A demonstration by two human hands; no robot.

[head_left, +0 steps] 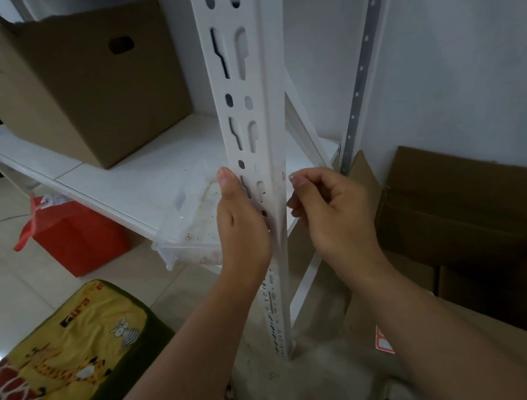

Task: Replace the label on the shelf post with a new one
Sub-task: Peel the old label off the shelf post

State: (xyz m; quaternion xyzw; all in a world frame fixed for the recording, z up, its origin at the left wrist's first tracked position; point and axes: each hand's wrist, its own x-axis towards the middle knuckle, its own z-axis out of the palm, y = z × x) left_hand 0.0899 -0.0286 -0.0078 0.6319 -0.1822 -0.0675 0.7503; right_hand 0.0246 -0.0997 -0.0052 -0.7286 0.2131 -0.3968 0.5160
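Head camera view: your left hand lies flat against the front face of the white slotted metal shelf post, fingers straight and together, thumb tip pointing up beside the slots, so it presses on the post rather than grips it. Your right hand sits just to the right of the post's corner edge, its fingers curled, with thumb and forefinger drawn together at the edge where a small patch of red print, the label, shows on the post's side face. The label is mostly hidden by the corner and your fingertips, so you cannot tell whether you actually have it pinched or only touch it. The post stands upright and runs down to the floor between your forearms. Behind it, on the white shelf board, a large brown cardboard box with a hand slot sits to the left, and a clear plastic tray lies at the shelf's front edge, just left of your left hand. Below the shelf a red bag stands on the tiled floor. A yellow cushion with cartoon animals is at lower left. Flattened brown cardboard leans against the wall on the right, and a red-edged white sticker sheet lies on the cardboard near your right forearm.
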